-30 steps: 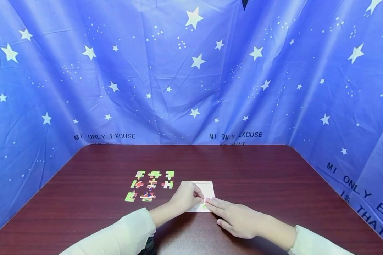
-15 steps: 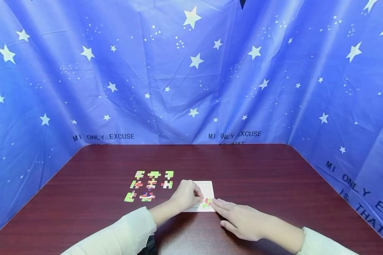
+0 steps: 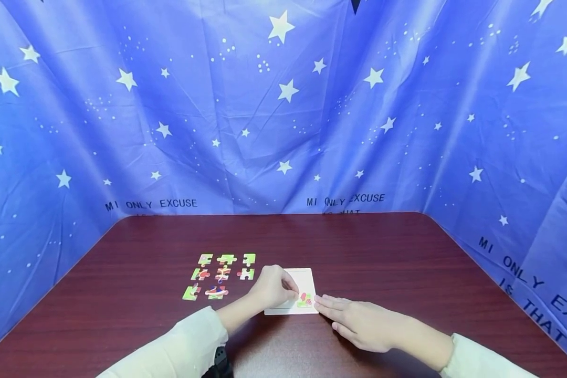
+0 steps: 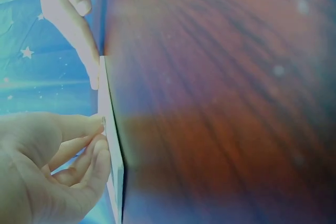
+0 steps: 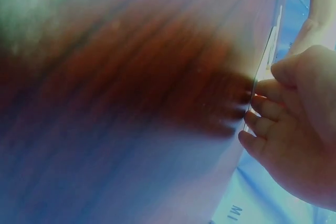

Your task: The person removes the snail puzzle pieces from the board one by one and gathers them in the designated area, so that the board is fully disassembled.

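A white square puzzle board lies on the table in front of the person. A green, red and pink puzzle piece sits in its near right corner. My left hand reaches over the board with fingers curled, thumb and fingertips pinching at the left edge of that piece. In the left wrist view this hand is close against the board, seen edge-on. My right hand lies flat to the right, fingers straight, fingertips right at the board's right edge. The right wrist view shows its fingers extended side by side.
Several loose puzzle pieces lie in spaced rows left of the board on the dark red wooden table. A blue curtain with stars hangs behind the table and along its sides.
The right hand has drawn back rightward from over the corner piece to the board's edge, uncovering the piece. The left hand stays at the piece, shifted slightly left.
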Action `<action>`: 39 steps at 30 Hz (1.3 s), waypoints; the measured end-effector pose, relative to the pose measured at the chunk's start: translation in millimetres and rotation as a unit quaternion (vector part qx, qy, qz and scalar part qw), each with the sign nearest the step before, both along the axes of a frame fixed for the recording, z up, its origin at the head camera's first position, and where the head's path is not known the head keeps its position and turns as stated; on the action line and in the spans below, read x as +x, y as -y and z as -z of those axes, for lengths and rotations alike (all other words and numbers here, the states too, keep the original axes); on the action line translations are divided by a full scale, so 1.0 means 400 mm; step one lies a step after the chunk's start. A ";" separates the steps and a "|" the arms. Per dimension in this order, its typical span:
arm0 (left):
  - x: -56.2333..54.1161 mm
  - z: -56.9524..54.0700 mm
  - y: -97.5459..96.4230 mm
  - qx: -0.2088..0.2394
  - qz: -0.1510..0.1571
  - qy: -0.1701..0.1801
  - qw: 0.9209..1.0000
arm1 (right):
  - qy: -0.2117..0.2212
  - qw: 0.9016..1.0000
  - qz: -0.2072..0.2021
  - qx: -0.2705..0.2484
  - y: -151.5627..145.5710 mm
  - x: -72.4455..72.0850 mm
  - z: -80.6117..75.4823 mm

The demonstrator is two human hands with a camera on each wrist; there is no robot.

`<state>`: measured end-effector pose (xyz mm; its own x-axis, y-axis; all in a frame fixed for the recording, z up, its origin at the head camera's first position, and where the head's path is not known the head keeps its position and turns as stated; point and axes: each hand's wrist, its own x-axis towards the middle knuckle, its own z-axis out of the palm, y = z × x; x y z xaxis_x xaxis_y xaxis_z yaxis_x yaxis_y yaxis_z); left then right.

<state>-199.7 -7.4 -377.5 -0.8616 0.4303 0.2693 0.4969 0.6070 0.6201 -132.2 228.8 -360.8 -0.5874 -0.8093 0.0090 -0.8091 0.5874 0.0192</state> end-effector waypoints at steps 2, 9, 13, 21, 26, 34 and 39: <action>-0.001 -0.005 0.001 -0.004 -0.006 0.014 1.000 | 0.002 1.000 -0.001 0.001 0.000 -0.001 0.000; 0.000 -0.018 -0.002 -0.015 -0.024 0.062 0.998 | -0.018 1.000 -0.004 -0.001 0.006 0.001 0.004; 0.003 -0.021 -0.007 -0.027 -0.022 0.065 0.997 | -0.036 0.999 -0.013 -0.002 0.008 0.004 0.007; 0.009 -0.022 -0.020 -0.037 -0.018 0.062 0.997 | -0.027 0.999 0.006 0.023 0.016 0.004 -0.009; 0.012 -0.020 -0.025 -0.039 -0.015 0.051 0.998 | -0.011 0.999 0.020 0.033 0.022 0.001 -0.019; 0.018 -0.021 -0.030 -0.026 -0.010 0.058 0.998 | 0.001 0.999 0.026 0.025 0.021 0.006 -0.019; 0.012 -0.017 -0.030 -0.002 0.002 0.064 0.998 | -0.006 1.000 0.017 0.020 0.019 0.003 -0.017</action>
